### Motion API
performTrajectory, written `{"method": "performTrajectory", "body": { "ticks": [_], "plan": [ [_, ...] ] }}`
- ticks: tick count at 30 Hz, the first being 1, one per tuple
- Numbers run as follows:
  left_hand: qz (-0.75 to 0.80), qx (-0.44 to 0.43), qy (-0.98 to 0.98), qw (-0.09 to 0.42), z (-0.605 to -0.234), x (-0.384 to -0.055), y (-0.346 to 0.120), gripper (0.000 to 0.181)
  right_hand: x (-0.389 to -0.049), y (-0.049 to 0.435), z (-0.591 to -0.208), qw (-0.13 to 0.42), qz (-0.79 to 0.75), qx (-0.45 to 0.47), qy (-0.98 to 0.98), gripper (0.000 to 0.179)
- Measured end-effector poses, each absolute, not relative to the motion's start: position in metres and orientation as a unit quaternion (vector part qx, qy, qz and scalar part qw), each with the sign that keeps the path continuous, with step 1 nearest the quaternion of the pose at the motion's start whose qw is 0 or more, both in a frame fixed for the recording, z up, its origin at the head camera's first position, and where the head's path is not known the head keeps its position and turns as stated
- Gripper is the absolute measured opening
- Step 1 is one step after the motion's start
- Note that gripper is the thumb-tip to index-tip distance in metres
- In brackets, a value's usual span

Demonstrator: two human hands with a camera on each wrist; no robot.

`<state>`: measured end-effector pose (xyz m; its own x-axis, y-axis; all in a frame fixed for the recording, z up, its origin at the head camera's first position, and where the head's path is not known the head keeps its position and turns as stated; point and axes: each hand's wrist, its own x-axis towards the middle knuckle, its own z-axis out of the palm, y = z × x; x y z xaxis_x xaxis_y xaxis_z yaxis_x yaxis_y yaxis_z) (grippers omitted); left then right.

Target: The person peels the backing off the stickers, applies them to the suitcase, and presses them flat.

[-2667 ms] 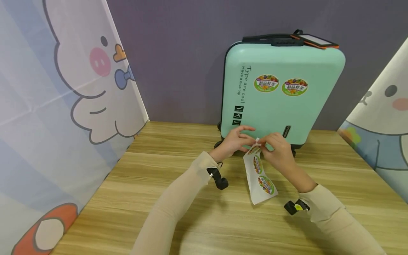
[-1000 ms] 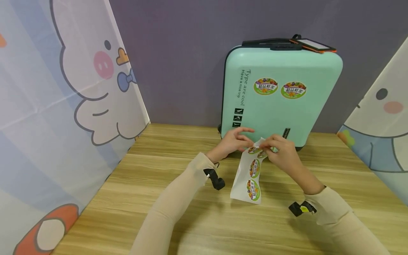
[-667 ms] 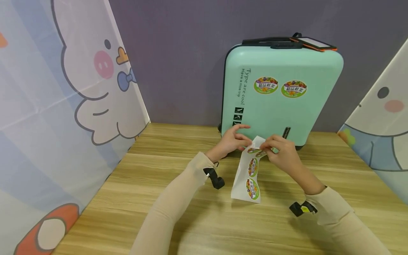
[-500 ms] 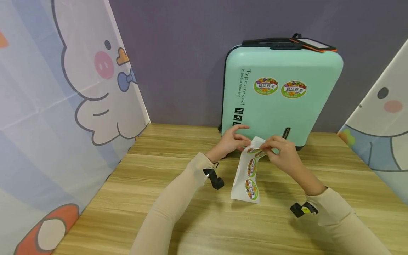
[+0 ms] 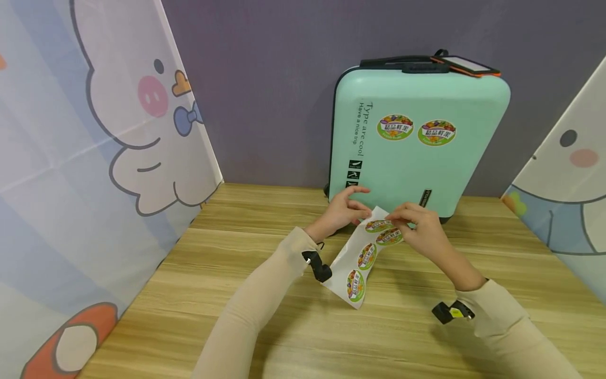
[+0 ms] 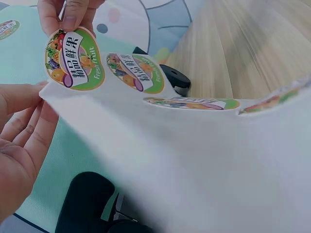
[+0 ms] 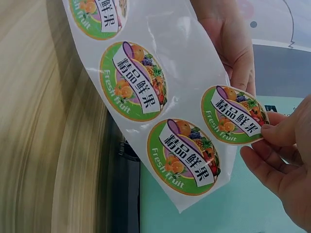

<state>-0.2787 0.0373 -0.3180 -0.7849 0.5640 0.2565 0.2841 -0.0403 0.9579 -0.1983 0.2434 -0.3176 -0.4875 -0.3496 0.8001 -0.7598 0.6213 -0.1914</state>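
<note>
My left hand (image 5: 343,211) pinches one edge of a white sticker sheet (image 5: 342,271) between thumb and fingers. My right hand (image 5: 418,226) pinches the edge of an oval fruit sticker (image 7: 235,115) that is lifted from the sheet. Whether any of its rim still clings to the backing I cannot tell. Several more oval stickers, such as one sticker (image 7: 133,81), lie along the sheet's edge. Behind both hands stands a mint-green suitcase (image 5: 402,168), with a left sticker (image 5: 395,127) and a right sticker (image 5: 437,132) on its front.
The suitcase stands upright on a wood-grain table (image 5: 265,316), before a dark grey wall (image 5: 265,95). An orange-edged tag (image 5: 466,66) lies on its top by the handle. Cartoon-printed cloths, including the left cloth (image 5: 42,210), flank the table.
The sheet's lower end has swung left, and its face now shows more fully. The sticker in my right hand is visible apart from the sheet's row. The suitcase stays where it was.
</note>
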Motion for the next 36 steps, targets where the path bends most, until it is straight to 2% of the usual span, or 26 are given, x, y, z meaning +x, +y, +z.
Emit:
{"method": "performTrajectory", "body": {
  "ticks": [12, 36],
  "plan": [
    [0.628, 0.309, 0.707, 0.101, -0.3206, -0.2804, 0.0386, 0.055, -0.1934, 0.243, -0.315, 0.324, 0.293, 0.301, -0.848, 0.027],
    [0.629, 0.304, 0.705, 0.121, -0.3248, -0.2819, 0.0382, 0.058, -0.1892, 0.2436, -0.3136, 0.28, 0.307, 0.27, -0.868, 0.025]
  ]
}}
